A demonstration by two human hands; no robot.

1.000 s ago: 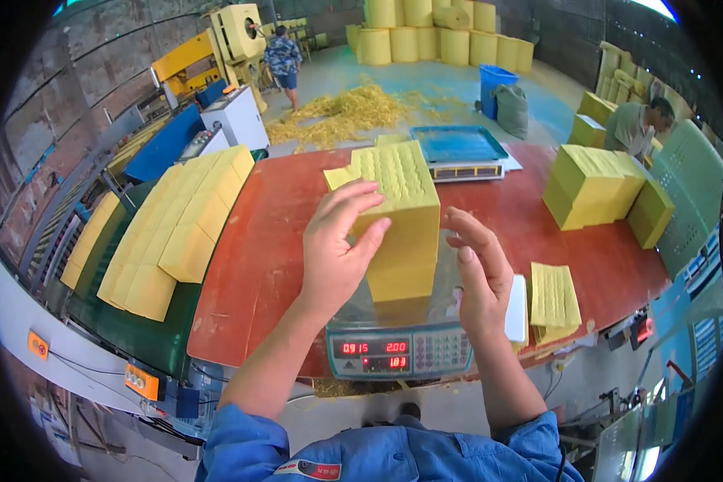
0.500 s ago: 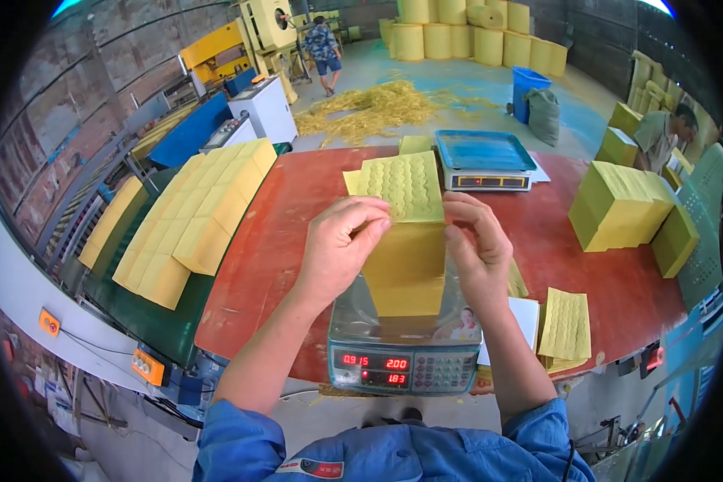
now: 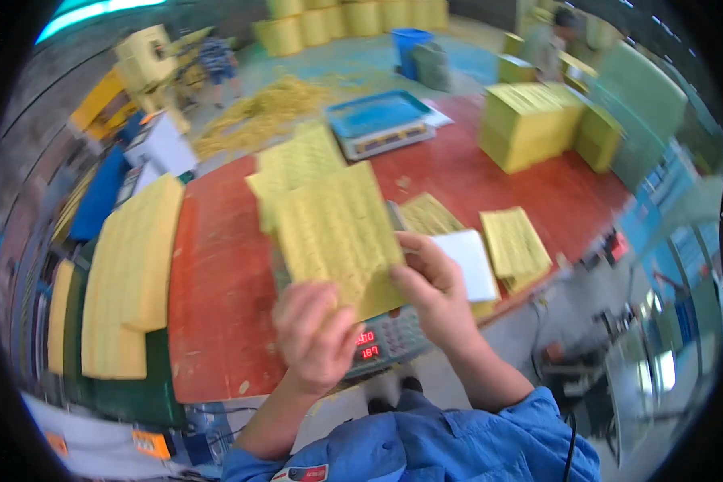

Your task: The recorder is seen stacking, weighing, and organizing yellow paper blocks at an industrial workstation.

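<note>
A stack of embossed yellow paper sheets (image 3: 337, 233) is tilted up in front of me, over the near digital scale (image 3: 390, 345). My right hand (image 3: 434, 285) grips its right edge, thumb on the near face. At the lower left corner, my left hand (image 3: 317, 333) is smeared by motion, its fingers curled against the paper. Behind the stack, more yellow sheets (image 3: 301, 157) show. The stack hides most of the scale; part of its lit red display and keypad is visible.
A second scale with a blue tray (image 3: 377, 114) stands farther back. Yellow paper stacks lie left (image 3: 128, 281) and right (image 3: 530, 120). On the right are a white sheet (image 3: 466, 261) and loose yellow sheets (image 3: 516, 243). A person (image 3: 550, 48) is at far right, another (image 3: 217, 64) far left.
The yellow stack has been tipped up off its upright position by my hands. My view has turned right, and both hands have moved lower. The display's bottom figure has changed.
</note>
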